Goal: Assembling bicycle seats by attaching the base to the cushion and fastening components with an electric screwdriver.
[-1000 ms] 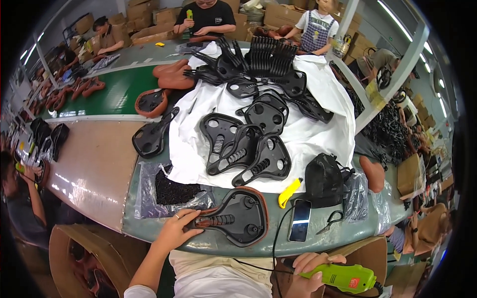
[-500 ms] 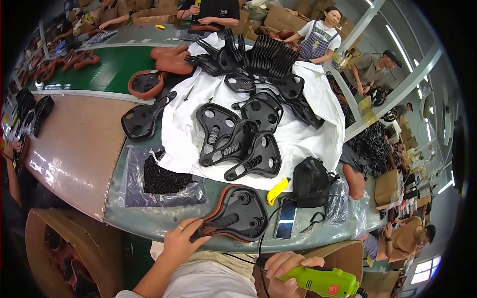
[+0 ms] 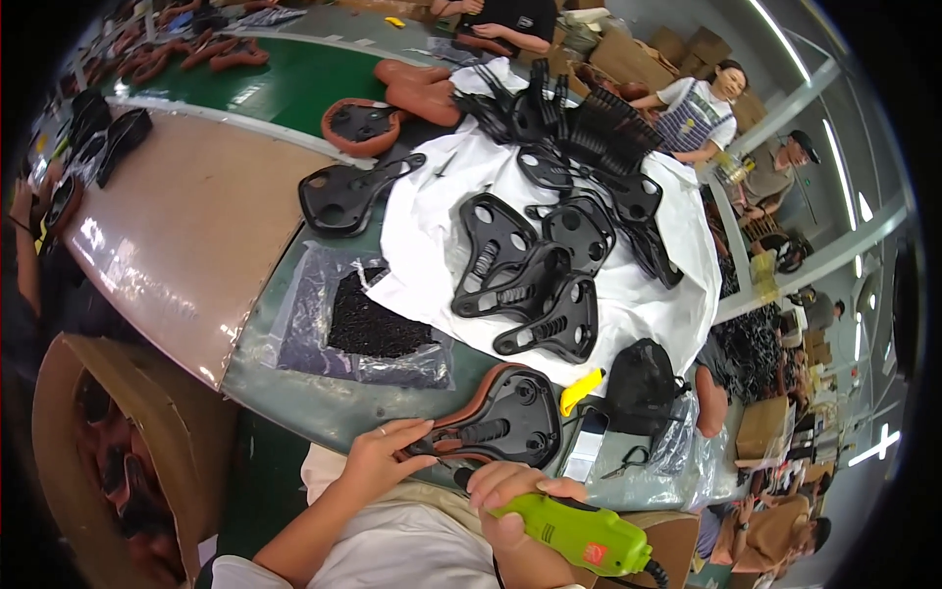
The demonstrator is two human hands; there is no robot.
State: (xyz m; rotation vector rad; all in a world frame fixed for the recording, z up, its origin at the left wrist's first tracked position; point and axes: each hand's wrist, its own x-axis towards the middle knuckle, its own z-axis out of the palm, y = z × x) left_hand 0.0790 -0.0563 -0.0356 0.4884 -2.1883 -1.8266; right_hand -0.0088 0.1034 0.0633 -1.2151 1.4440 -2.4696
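A bicycle saddle (image 3: 520,417) lies upside down at the table's near edge, its black base showing inside a brown cover. My left hand (image 3: 388,456) grips its narrow nose, thumb and fingers on either side. In my right hand (image 3: 515,491) is a green electric screwdriver (image 3: 579,530), fingers wrapped round its front part. The screwdriver's dark tip points at the saddle's nose by my left thumb; whether it touches, I cannot tell. Beyond the saddle, a clear plastic bag (image 3: 304,344) lies open with a heap of small black screws (image 3: 378,319).
Black saddle bases (image 3: 530,280) are piled on white sheeting (image 3: 417,255). Near the saddle lie a yellow cutter (image 3: 582,390), a phone (image 3: 587,444), small scissors (image 3: 628,461) and a black pouch (image 3: 643,388). A carton (image 3: 186,442) with brown saddles stands at left. Co-workers sit beyond.
My right hand has raised the screwdriver leftward, bringing its tip to the saddle's nose. My left hand keeps its hold on the saddle. The whole view has shifted and tilted.
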